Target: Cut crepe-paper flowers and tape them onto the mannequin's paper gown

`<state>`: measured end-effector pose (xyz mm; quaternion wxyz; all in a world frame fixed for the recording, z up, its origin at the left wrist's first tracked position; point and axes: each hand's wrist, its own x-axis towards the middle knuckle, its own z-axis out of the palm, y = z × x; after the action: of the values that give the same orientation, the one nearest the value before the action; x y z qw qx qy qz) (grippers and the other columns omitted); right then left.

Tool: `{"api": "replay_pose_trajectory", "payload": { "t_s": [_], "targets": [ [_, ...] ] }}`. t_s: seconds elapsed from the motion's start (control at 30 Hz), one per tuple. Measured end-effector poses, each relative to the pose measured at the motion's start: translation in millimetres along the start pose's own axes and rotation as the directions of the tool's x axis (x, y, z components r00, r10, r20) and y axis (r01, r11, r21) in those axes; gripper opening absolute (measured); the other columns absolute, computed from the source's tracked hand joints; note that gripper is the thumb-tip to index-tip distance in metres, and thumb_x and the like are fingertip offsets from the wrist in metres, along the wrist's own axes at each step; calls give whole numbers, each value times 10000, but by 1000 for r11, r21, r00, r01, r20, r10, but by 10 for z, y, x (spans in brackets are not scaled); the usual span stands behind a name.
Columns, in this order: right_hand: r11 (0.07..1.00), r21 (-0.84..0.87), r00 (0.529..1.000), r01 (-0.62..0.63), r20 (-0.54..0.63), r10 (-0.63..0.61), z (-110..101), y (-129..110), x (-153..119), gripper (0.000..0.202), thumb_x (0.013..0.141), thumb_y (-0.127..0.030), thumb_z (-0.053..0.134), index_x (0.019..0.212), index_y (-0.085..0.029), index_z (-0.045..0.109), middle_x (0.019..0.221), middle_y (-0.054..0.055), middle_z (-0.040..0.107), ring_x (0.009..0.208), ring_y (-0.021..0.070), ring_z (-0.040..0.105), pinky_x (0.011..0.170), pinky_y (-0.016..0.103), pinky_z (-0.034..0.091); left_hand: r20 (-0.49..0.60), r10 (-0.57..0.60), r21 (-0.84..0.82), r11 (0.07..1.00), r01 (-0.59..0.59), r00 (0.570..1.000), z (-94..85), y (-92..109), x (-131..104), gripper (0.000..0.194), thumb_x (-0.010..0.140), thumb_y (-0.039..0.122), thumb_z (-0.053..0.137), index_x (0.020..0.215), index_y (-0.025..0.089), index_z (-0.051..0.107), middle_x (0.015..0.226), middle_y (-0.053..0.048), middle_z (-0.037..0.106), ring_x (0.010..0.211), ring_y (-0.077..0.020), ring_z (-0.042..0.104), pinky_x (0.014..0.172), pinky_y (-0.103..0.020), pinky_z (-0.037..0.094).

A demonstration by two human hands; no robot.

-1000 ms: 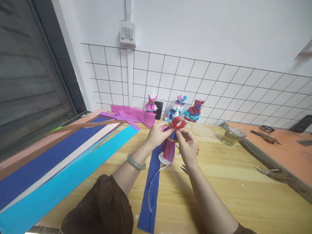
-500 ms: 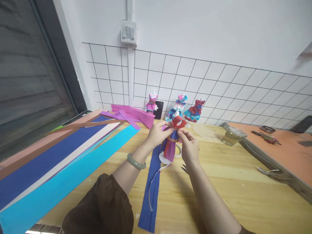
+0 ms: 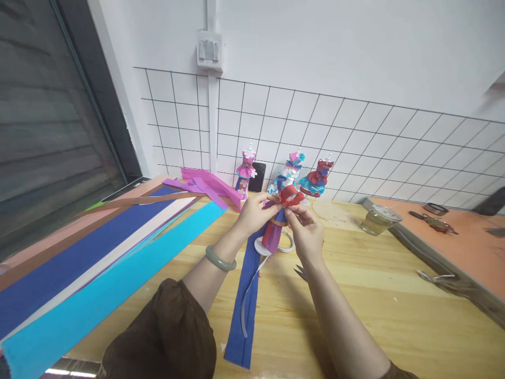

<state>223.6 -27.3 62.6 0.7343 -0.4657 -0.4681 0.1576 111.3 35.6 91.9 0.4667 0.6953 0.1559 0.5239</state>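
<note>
A small dress form (image 3: 272,237) in a red, purple and blue paper dress leans on its white round base between my hands. Around its upper part sits a piece of red paper (image 3: 291,195). My left hand (image 3: 256,213) pinches the form's left side at the waist, beside the red paper. On the right, my right hand (image 3: 305,229) has thumb and fingers closed on the red paper's lower edge. Under the base lies a long blue paper strip (image 3: 241,321), with a thin white ribbon (image 3: 243,308) over it.
Coloured paper strips (image 3: 118,263) cover the left side. Three dressed forms, one a pink form (image 3: 246,168), stand by the wall grid. Scissors (image 3: 301,272) and a tape roll (image 3: 290,242) lie near my right hand; a lidded cup (image 3: 379,220) stands farther right.
The dress form has tilted, its base shifting slightly left and up. The red paper at its top looks more spread out. Both hands keep their pinch in nearly the same place.
</note>
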Motion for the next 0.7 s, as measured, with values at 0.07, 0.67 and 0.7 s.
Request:
{"api": "replay_pose_trajectory", "payload": {
  "t_s": [0.07, 0.67, 0.7],
  "targets": [
    [1000, -22, 1000, 8, -3, -8, 6, 38, 7, 180, 697, -317, 635, 823, -188, 633, 892, 43, 638, 803, 164, 583, 688, 302, 466, -3, -12, -4, 1000, 12, 1000, -14, -8, 11, 116, 672, 235, 648, 724, 136, 617, 770, -38, 642, 786, -162, 591, 776, -309, 439],
    [998, -14, 998, -60, 8, 60, 107, 16, -7, 219, 688, -343, 653, 819, -172, 616, 810, 29, 623, 708, 142, 578, 639, 282, 479, 56, -23, 9, 1000, 22, 998, -134, -223, 64, 220, 695, 312, 629, 805, 122, 635, 841, -63, 650, 819, -176, 584, 736, -292, 440],
    [998, -14, 998, -66, 3, 66, 115, 14, -2, 220, 689, -348, 650, 816, -172, 615, 798, 28, 623, 703, 145, 577, 631, 283, 482, 58, -26, 18, 1000, 25, 998, -138, -225, 63, 221, 697, 314, 627, 808, 123, 634, 843, -62, 649, 818, -176, 584, 737, -294, 441]
  ]
}}
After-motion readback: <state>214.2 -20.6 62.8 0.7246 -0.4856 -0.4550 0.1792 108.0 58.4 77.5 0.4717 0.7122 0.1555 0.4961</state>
